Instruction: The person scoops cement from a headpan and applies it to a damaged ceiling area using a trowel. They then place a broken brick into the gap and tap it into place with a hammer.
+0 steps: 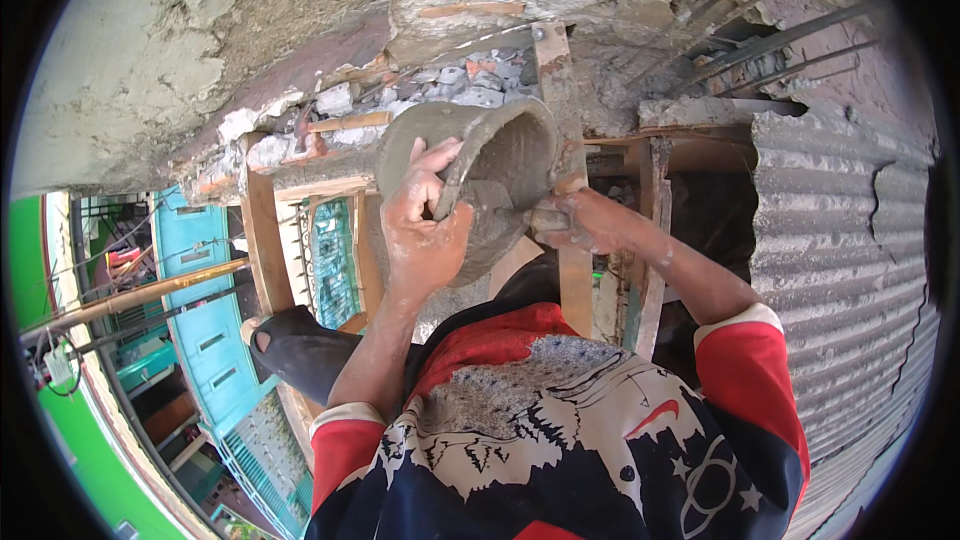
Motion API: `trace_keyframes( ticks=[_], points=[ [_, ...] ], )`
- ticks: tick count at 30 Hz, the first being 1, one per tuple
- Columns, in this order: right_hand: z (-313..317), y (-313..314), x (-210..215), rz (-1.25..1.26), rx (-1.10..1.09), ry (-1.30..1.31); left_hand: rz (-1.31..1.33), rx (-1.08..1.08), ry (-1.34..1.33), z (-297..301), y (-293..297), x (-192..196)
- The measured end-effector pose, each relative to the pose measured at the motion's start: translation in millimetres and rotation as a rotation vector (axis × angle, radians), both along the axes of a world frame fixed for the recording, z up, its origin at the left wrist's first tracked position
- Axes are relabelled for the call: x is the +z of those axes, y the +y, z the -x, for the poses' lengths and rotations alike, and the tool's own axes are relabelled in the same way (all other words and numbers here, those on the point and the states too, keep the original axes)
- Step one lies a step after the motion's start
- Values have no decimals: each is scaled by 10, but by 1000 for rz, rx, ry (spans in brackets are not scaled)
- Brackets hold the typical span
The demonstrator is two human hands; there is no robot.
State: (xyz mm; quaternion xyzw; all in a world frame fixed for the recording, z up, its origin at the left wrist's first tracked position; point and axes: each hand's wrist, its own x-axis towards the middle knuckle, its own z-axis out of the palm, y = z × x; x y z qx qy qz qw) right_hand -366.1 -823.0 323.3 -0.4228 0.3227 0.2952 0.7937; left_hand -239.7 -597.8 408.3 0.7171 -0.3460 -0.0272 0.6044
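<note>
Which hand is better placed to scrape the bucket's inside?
Likely the right hand: it grips what looks like a trowel at the tilted bucket's mouth; the left hand holds the bucket.

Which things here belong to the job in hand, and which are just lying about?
In the job:
- tilted, grey-caked bucket, left hand on its rim
- trowel-like tool at its mouth, held by the right hand

Seemingly just around:
- rubble
- wood strip
- corrugated sheeting
- pole
</note>
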Motion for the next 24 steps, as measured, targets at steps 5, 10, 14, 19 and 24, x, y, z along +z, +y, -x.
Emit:
trace_keyframes(
  ticks=[5,10,14,19,24],
  points=[
    [67,63,399,463,490,-289,164,123,305,-102,116,-50],
    [270,-78,753,650,467,-535,371,363,711,-70,126,-190],
    [546,-409,1143,983,557,-687,513,406,966,56,196,-266],
    [675,-984,1918,511,343,-200,434,545,927,215,236,-414],
    [879,-1520,2132,939,77,-77,365,524,863,291,208,-456]
  ],
)
